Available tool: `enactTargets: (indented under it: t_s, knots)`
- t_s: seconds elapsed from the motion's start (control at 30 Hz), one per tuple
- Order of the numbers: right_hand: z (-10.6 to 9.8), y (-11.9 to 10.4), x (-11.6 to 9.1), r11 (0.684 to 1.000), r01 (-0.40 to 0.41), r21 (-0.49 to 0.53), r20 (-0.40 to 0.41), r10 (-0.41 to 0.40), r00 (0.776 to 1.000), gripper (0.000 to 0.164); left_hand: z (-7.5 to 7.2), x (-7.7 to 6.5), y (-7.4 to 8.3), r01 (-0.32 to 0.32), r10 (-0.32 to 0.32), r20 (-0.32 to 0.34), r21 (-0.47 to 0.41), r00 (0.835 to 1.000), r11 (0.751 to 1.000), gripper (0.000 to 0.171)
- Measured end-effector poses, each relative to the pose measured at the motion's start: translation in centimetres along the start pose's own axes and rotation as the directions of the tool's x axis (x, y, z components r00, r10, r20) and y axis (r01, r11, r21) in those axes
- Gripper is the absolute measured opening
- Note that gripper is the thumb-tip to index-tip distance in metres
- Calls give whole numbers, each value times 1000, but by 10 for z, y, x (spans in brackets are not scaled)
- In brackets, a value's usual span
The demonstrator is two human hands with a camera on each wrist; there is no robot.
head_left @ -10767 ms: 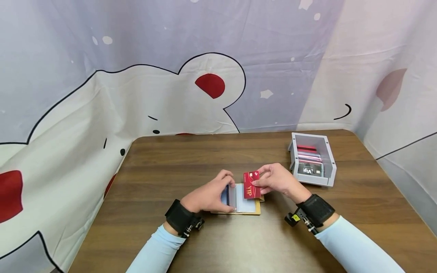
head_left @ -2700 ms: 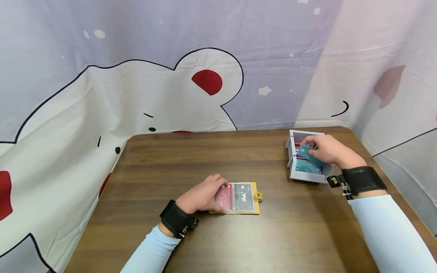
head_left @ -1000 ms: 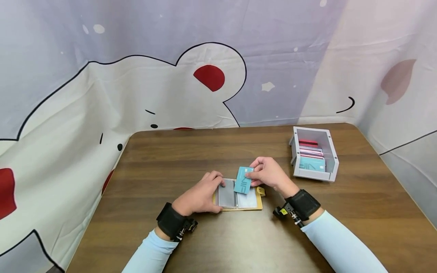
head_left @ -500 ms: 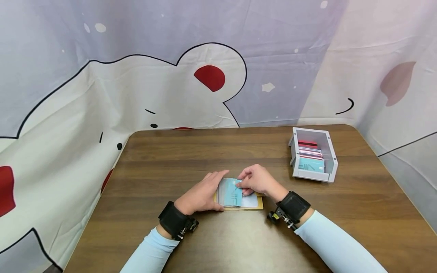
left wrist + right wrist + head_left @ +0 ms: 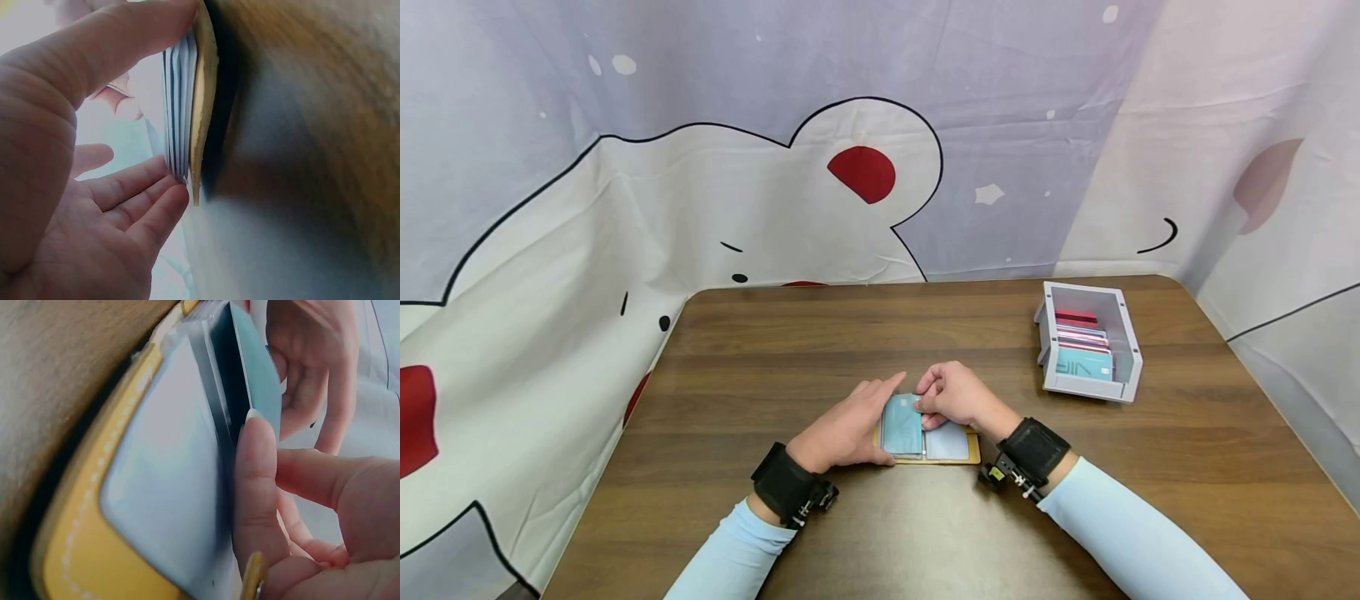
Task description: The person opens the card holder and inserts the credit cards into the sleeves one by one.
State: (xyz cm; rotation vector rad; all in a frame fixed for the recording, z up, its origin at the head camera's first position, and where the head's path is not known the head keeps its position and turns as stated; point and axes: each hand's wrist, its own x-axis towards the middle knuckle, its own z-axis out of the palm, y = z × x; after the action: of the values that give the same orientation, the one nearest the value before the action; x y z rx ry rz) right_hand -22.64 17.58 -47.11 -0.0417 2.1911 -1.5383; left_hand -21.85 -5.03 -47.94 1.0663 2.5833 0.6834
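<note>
A yellow card holder (image 5: 973, 450) lies open on the table, its clear sleeve pages spread. My left hand (image 5: 846, 425) holds its left half, thumb on the near edge and fingers at the far edge; the left wrist view shows the stacked pages (image 5: 181, 106) between them. My right hand (image 5: 953, 396) pinches a teal card (image 5: 901, 425) by its right side, over the left-hand pages. From the right wrist view, the teal card (image 5: 256, 369) stands tilted beside the clear sleeve (image 5: 169, 462). How far the card sits inside a sleeve cannot be told.
A grey box (image 5: 1126, 392) stands at the back right of the wooden table (image 5: 820, 333). Several cards stand in it, a teal card (image 5: 1084, 364) in front and red ones behind. A patterned cloth (image 5: 760, 200) hangs behind the table.
Earlier a red card was held over the holder, then a teal card was taken from the box. Over the last second the right hand brought it left and down onto the left-hand pages.
</note>
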Motion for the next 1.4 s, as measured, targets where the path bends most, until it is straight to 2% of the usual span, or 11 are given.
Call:
enactTargets:
  t_s: [0.13, 0.23, 0.3, 0.43, 0.53, 0.73, 0.9, 1.0, 1.17, 1.23, 1.4]
  knots:
    - [0, 1, 1, 1000, 0, -17, -18, 0, 1000, 18, 0, 0, 2, -6, 6, -9, 7, 1000, 1000, 117]
    - [0, 1, -2, 981, 62, -182, -69, -76, 995, 19, 0, -1, 2, -28, 28, -25, 20, 999, 999, 118]
    - [0, 2, -8, 915, 105, -389, -111, -160, 981, 23, 0, -3, 0, -40, 41, -26, 40, 999, 998, 121]
    - [-6, 2, -29, 702, 62, -709, -175, -260, 950, 34, -1, -9, -5, -23, 24, -10, 70, 1000, 997, 127]
    - [-21, 4, -46, 650, -5, -760, -211, -240, 947, 32, -2, -11, -9, -1, 1, -5, 64, 1000, 998, 127]
    - [-53, 14, -63, 694, -113, -711, -253, -102, 962, 18, -3, -14, -14, 31, -31, 13, 30, 999, 999, 125]
    - [-63, 23, -65, 780, -126, -613, -208, -6, 978, 12, -5, -16, -17, 29, -29, 10, 10, 1000, 1000, 123]
    - [-63, 27, -64, 800, -104, -591, -185, -9, 983, 10, -13, -15, -13, 3, -3, 10, 34, 1000, 999, 122]
    - [-61, 30, -63, 802, -31, -597, -146, -70, 987, 18, -38, -4, 11, -90, 91, -16, 71, 996, 993, 124]
    - [-60, 31, -63, 824, -26, -566, -143, -66, 988, 21, -43, 6, 25, -124, 126, -25, 78, 992, 989, 125]
    - [-62, 35, -63, 887, -6, -462, -136, -64, 989, 18, -23, 34, 50, -172, 177, -51, 87, 983, 981, 127]
